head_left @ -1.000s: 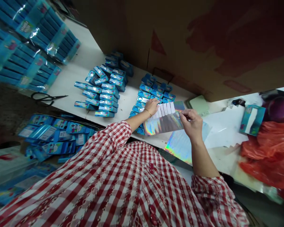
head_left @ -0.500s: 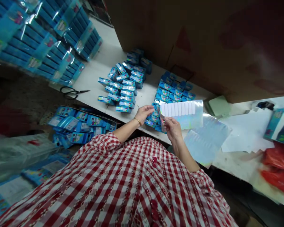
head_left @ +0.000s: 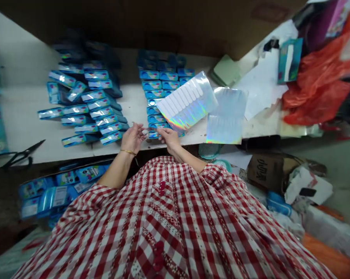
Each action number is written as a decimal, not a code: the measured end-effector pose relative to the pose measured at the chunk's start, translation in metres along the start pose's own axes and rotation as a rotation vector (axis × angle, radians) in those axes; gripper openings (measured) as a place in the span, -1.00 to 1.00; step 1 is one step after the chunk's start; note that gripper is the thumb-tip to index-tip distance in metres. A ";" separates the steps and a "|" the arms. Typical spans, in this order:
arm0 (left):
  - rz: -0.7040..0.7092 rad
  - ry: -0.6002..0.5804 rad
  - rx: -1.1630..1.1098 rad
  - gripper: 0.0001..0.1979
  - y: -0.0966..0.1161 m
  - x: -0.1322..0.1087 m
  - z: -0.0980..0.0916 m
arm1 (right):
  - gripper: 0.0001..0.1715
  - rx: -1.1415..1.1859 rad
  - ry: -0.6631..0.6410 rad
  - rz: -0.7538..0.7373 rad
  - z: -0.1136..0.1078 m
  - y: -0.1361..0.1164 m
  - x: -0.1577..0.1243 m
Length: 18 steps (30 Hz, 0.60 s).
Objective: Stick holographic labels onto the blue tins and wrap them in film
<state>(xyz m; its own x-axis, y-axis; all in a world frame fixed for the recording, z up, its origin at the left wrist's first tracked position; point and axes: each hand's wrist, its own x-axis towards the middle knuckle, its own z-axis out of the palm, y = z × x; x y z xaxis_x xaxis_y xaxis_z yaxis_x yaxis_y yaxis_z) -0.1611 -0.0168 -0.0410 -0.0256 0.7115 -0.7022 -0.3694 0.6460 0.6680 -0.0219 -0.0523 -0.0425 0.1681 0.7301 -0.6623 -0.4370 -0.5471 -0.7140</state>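
My left hand (head_left: 133, 137), with a gold bracelet at the wrist, has its fingertips closed at one end of a small see-through sticker strip (head_left: 151, 129). The other end is pinched between the thumb and finger of my right hand (head_left: 169, 139). A pale oval spot shows beside the left fingertips; what it is I cannot tell. Just below the hands' far side stand rows of small blue boxes (head_left: 153, 86). Over the right part of these rows lies a shiny sticker sheet (head_left: 189, 101) with white strips, tilted, apart from both hands.
More blue boxes (head_left: 97, 104) stand at left. Black scissors (head_left: 16, 157) lie at the table's front-left edge, above a carton of blue packs (head_left: 61, 193). Further right are shiny sheets (head_left: 226, 116), a green box (head_left: 226, 70) and red plastic bags (head_left: 323, 97). Brown cardboard (head_left: 163, 23) walls the back.
The view has swung right. My right hand has let go of the sticker sheet, which now rests on the boxes. Both hands have come together around a small clear strip.
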 end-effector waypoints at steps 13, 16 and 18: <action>0.059 -0.144 0.159 -0.55 -0.011 0.008 -0.003 | -0.68 0.004 0.059 -0.002 -0.009 0.001 -0.003; 0.048 -0.126 0.154 -0.61 -0.010 0.016 -0.001 | -0.64 -0.012 0.066 -0.005 -0.010 -0.003 0.001; 0.066 -0.094 0.131 -0.64 -0.010 0.019 -0.001 | -0.63 -0.033 0.063 -0.007 -0.010 -0.003 0.005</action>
<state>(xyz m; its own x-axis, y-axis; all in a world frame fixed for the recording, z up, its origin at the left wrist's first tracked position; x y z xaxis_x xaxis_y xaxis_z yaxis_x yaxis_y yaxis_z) -0.1591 -0.0099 -0.0609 0.0430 0.7726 -0.6335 -0.2459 0.6227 0.7428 -0.0109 -0.0509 -0.0460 0.2268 0.7074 -0.6695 -0.4066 -0.5558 -0.7250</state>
